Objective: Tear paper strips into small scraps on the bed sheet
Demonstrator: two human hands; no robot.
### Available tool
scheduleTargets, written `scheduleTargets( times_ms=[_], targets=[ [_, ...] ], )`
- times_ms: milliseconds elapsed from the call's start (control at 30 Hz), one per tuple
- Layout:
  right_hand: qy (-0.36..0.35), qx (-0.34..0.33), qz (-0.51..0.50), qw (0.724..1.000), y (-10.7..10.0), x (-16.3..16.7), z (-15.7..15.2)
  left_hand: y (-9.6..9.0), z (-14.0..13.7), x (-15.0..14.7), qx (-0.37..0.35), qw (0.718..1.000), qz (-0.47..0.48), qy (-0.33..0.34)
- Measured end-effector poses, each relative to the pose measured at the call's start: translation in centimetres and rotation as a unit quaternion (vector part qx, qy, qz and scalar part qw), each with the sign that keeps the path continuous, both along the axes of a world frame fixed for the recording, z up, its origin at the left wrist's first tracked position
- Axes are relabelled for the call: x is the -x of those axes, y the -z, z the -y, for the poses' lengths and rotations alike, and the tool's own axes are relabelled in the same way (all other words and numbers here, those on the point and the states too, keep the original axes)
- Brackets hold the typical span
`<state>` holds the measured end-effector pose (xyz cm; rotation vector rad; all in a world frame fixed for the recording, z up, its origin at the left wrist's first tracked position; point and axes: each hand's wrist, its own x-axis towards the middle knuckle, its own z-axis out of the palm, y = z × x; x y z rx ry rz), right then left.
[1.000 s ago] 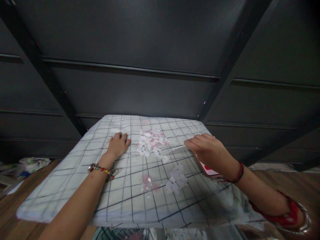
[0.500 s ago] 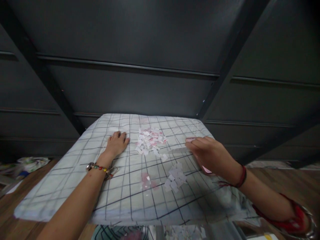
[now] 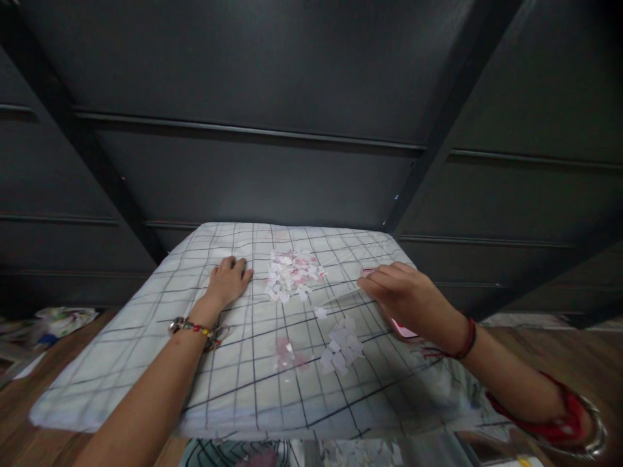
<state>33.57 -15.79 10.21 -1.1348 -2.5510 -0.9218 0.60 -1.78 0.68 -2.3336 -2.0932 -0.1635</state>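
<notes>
My left hand lies on the checked cloth, its fingers spread, left of a heap of small white and pink paper pieces. My right hand is closed round one end of a thin pale strip; its exact kind cannot be made out. The strip's far tip is at a single white piece between the heap and a smaller pile of white pieces. A pink-edged phone-like object lies partly hidden under my right hand. Several pink pieces lie left of the smaller pile.
A dark panelled wall rises right behind the table. Below the near edge stands a container with white pieces. Bags and clutter lie on the floor at the left.
The strip's tip has swung down and toward me, and a white piece at it has come away from the heap's lower edge. My left hand has not moved.
</notes>
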Motion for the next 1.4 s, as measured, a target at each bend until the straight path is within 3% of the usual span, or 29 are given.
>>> scheduleTargets(
  times_ms=[400,533,633,1233,1400],
  targets=[
    [-0.008,-0.030,0.011,0.999,0.0,2.1,-1.1,-0.1,0.0,-0.1,-0.006,1.000,-0.003,-0.007],
    [-0.017,-0.002,0.010,1.000,-0.6,1.7,-0.4,0.0,0.0,-0.1,-0.006,1.000,-0.005,-0.003],
    [-0.012,-0.022,-0.003,1.000,-0.8,1.5,-0.2,0.0,0.0,0.0,-0.007,1.000,-0.003,-0.003],
    [-0.008,-0.023,-0.001,1.000,0.3,1.2,-1.4,-0.2,0.2,-0.2,-0.003,1.000,0.004,0.002],
    [-0.013,-0.050,-0.003,0.999,0.6,0.6,-1.7,-0.1,0.2,-0.2,-0.004,1.000,0.008,-0.006]
  ],
)
